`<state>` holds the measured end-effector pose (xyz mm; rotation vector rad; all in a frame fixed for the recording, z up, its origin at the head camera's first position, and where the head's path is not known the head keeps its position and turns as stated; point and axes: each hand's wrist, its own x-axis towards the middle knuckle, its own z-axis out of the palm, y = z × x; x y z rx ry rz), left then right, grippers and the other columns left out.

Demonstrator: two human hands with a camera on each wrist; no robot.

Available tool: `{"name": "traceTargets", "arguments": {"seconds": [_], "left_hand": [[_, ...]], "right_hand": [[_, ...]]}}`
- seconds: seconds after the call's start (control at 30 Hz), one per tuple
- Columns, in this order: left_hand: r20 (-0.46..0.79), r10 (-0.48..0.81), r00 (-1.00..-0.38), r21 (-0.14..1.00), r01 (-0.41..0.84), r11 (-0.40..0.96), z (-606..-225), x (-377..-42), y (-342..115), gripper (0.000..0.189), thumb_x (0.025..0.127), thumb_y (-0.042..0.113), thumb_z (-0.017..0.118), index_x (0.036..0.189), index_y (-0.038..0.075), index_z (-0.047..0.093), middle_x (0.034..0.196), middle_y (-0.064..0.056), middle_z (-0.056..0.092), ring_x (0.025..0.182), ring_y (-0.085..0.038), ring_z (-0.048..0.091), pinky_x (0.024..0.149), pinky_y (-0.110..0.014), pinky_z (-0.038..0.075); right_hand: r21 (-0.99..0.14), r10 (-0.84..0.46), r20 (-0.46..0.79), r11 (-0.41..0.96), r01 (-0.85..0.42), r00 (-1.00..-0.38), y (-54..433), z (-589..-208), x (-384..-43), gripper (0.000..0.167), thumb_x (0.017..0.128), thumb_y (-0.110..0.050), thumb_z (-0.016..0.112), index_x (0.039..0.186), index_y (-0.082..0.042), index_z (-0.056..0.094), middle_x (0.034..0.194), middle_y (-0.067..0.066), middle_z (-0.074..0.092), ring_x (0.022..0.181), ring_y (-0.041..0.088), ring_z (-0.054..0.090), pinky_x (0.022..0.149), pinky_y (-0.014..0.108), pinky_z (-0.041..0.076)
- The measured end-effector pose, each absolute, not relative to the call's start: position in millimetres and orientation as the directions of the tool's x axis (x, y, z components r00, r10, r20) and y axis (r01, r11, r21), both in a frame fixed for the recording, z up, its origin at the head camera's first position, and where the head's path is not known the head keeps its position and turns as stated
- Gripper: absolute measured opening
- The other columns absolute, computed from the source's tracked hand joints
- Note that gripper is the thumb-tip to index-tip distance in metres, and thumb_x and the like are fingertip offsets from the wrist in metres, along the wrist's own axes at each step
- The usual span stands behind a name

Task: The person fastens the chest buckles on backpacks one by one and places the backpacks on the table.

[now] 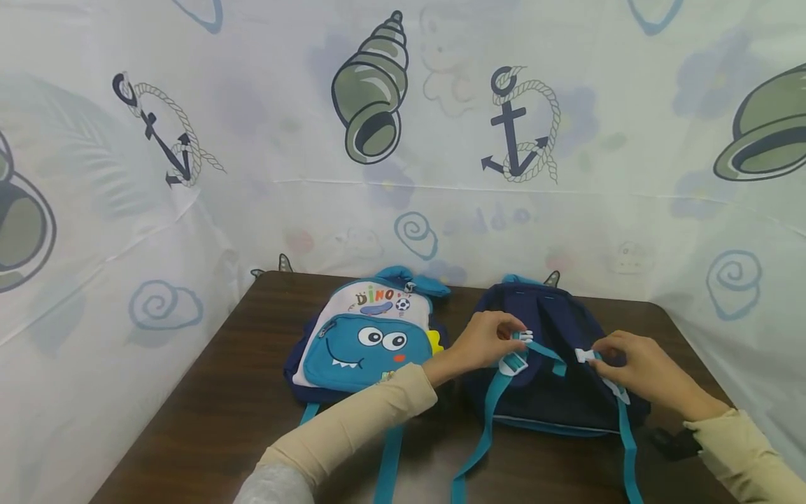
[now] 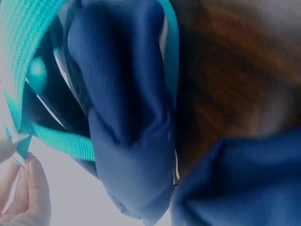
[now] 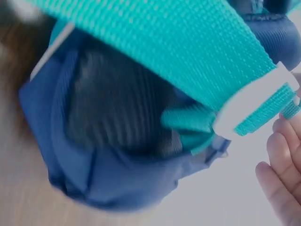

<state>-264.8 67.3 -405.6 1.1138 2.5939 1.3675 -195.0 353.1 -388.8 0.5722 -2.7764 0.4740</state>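
Left hand (image 1: 483, 341) pinches a white pronged buckle half (image 1: 527, 336); right hand (image 1: 651, 369) pinches another white buckle piece (image 1: 583, 355). The two pieces are apart, over the navy backpack (image 1: 548, 402), which lies straps-up on the brown table (image 1: 220, 420). Dino-faced backpack (image 1: 362, 350) just beside it, on the person's left.

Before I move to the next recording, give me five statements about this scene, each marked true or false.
1. The left hand pinches one white buckle piece. True.
2. The right hand pinches another white buckle piece. True.
3. Those two pieces are clipped together. False: they are apart.
4. The dinosaur-faced backpack is left of the other backpack. True.
5. The backpacks lie on white cloth. False: they lie on a dark brown tabletop.
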Motion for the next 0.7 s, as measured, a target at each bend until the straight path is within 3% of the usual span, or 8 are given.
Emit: {"name": "traceTargets", "arguments": {"seconds": [0.43,0.7], "left_hand": [[0.308,0.656,-0.69,0.596,0.677,0.432,-402.1,-258.2,85.6,0.023,0.092,0.015,0.072,0.113,0.005,0.074,0.101,-0.007,0.07,0.075,-0.001,0.054,0.059,-0.008,0.045],[0.31,0.671,-0.674,0.53,0.708,0.467,-396.6,-253.1,99.5,0.02,0.092,0.016,0.073,0.11,0.008,0.074,0.094,-0.001,0.065,0.072,0.0,0.05,0.059,-0.008,0.042]], "right_hand": [[-0.306,-0.359,0.336,0.833,-0.461,-0.871,340.9,-383.9,-195.5,0.02,0.083,-0.014,0.08,0.101,-0.006,0.074,0.09,-0.006,0.067,0.079,0.008,0.06,0.063,0.024,0.049],[-0.293,-0.375,0.352,0.826,-0.481,-0.858,330.6,-381.8,-199.6,0.022,0.083,-0.012,0.08,0.103,-0.005,0.074,0.092,-0.002,0.068,0.081,0.013,0.062,0.065,0.028,0.052]]}}
